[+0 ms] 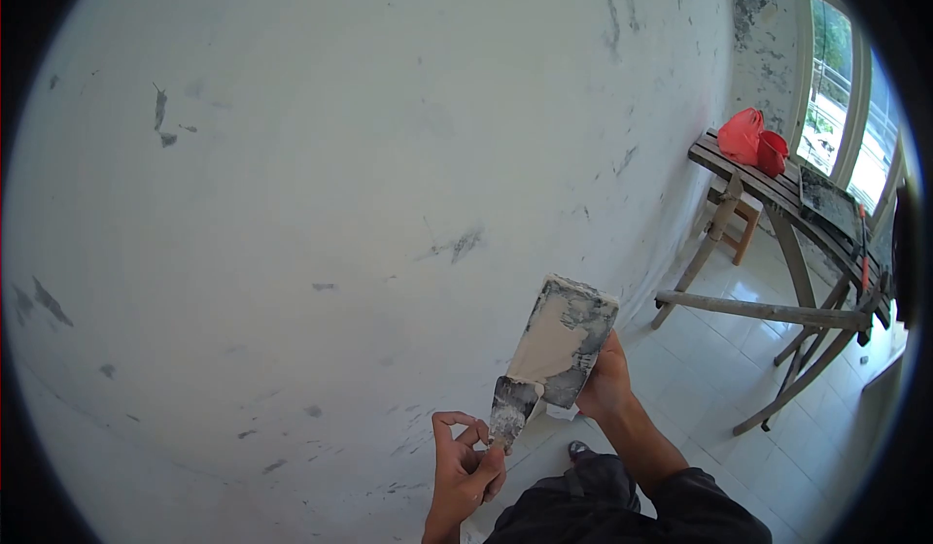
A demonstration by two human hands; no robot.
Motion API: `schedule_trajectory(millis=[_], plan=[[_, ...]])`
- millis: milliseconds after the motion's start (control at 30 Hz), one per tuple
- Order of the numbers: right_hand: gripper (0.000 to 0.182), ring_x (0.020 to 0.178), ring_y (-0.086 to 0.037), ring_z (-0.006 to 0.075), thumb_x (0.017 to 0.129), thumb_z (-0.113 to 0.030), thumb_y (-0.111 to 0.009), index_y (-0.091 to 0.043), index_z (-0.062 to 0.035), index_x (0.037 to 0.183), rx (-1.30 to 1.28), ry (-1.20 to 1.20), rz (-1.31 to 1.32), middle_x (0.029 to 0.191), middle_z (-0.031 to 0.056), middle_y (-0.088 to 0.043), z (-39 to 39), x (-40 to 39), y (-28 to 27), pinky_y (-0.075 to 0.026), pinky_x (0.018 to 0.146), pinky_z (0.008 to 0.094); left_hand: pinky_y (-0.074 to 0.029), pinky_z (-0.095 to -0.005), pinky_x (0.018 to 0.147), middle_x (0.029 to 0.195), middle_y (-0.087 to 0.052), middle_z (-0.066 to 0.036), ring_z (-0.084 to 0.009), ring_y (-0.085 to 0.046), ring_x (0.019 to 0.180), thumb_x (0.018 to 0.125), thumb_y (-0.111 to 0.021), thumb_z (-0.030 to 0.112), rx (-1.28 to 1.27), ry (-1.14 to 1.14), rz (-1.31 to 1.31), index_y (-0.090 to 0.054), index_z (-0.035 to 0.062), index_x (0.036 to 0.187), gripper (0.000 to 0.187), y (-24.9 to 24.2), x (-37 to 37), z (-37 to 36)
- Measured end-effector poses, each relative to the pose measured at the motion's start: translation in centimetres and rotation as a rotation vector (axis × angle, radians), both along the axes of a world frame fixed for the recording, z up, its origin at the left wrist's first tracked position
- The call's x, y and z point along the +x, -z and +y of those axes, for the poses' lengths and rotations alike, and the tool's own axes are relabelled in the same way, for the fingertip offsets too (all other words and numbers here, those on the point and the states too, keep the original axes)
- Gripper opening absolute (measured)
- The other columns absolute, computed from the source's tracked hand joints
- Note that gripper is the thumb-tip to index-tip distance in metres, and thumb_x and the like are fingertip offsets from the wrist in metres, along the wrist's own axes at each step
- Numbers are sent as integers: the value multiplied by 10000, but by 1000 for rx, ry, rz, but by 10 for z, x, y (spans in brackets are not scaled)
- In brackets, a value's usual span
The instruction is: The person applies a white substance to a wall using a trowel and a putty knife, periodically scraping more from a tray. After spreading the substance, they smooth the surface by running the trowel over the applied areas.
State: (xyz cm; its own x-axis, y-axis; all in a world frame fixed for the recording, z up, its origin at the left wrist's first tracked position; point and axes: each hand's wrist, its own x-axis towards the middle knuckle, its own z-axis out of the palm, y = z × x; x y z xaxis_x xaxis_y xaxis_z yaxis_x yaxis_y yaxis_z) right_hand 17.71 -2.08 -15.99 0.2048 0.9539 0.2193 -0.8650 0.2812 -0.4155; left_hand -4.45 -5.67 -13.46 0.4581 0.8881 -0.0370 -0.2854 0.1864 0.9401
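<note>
Cream paste (546, 338) coats the board (566, 387) your right hand (609, 384) holds at four o'clock, likely to feed the scraper (510, 410) your left hand (463, 481) pinches.

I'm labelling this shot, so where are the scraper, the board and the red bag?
Scraper (511, 409): head view, middle of blade.
Board (566, 387): head view, dark lower part of face.
Red bag (741, 138): head view, middle.

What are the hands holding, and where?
Left hand: grey, flat-bladed scraper, by its handle. Right hand: rectangular grey board smeared with paste, by its lower right edge.
</note>
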Motion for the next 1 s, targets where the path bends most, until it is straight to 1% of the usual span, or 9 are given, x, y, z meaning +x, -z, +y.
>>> schedule_trajectory(millis=[233,433,533,633,700,767,833,900,1000], plan=[[334,1018,-720,244,896,98,-499,-621,74,1205,-26,78,37,1167,183,-701,1,4,19,-598,886,378,-299,-246,350,979,-515,-158,-110,-450,435,969,-674,50,34,1,47,-240,110,1169,482,9,11,8],[279,1027,-711,215,961,30,-536,-622,74,1223,12,50,-21,1171,162,-703,-1,5,30,-585,903,358,-307,-263,356,980,-509,-149,-122,-460,442,977,-651,35,-27,103,12,-254,112,1185,454,8,13,25],[295,1046,-701,198,982,-10,-566,-610,78,1260,37,61,-132,1180,150,-702,-5,5,36,-574,917,349,-311,-269,355,975,-510,-143,-130,-467,443,976,-657,45,-49,134,-14,-258,114,1193,459,7,15,28],[319,1065,-692,190,982,-13,-569,-599,84,1284,-2,40,-181,1197,146,-697,-12,2,48,-568,925,344,-314,-268,354,956,-522,-144,-141,-471,441,976,-659,51,-13,127,-11,-260,117,1188,457,1,21,34],[308,1072,-699,209,978,3,-550,-603,76,1273,-116,-15,-218,1209,152,-693,-18,-3,53,-575,927,358,-315,-265,358,957,-537,-152,-145,-475,441,970,-666,48,13,128,-15,-263,121,1183,463,-6,24,38],[306,1070,-703,219,977,8,-535,-603,71,1269,-159,-71,-146,1211,156,-692,-23,-1,67,-579,929,369,-315,-264,359,967,-540,-156,-144,-477,443,965,-671,46,42,106,-50,-263,123,1182,468,-15,23,42],[304,1068,-707,229,976,14,-521,-603,66,1264,-204,-119,-72,1214,160,-691,-25,1,63,-584,930,380,-314,-262,360,994,-551,-168,-143,-483,446,957,-681,43,83,102,-103,-266,126,1180,478,-22,17,38],[307,1068,-712,242,973,20,-499,-599,57,1260,-263,-130,168,1204,168,-694,-21,6,48,-591,929,397,-315,-262,361,985,-546,-166,-145,-484,446,960,-677,41,45,118,-76,-264,127,1181,476,-20,13,23],[312,1061,-711,236,980,14,-480,-592,59,1268,-189,-33,53,1193,168,-695,-8,16,57,-593,922,388,-316,-262,364,969,-525,-156,-145,-486,447,965,-666,32,-44,147,13,-250,126,1171,474,0,9,6]])
